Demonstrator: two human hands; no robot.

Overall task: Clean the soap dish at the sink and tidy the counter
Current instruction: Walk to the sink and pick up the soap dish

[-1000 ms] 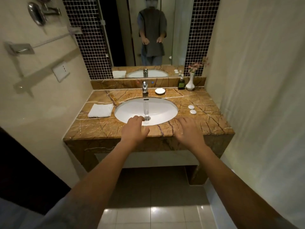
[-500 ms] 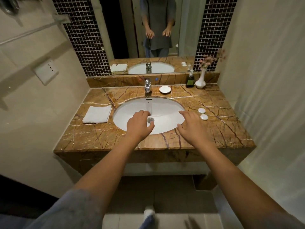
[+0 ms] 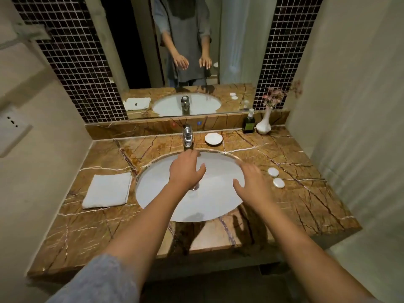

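Note:
A small white soap dish point(image 3: 213, 138) sits on the brown marble counter point(image 3: 295, 193), just right of the chrome tap point(image 3: 188, 138) behind the white basin point(image 3: 218, 206). My left hand point(image 3: 185, 170) hovers over the basin just below the tap, fingers spread and holding nothing. My right hand point(image 3: 251, 182) is over the basin's right rim, also open and empty. Both hands are short of the soap dish.
A folded white towel point(image 3: 108, 190) lies left of the basin. Two small white round lids point(image 3: 276, 177) lie to the right. A dark pump bottle point(image 3: 249, 123) and a white flower vase point(image 3: 264, 125) stand at the back right. A mirror is behind, walls on both sides.
I have stepped closer to the counter. Both hands have moved forward from the basin's front edge to over the basin, the left one reaching near the tap.

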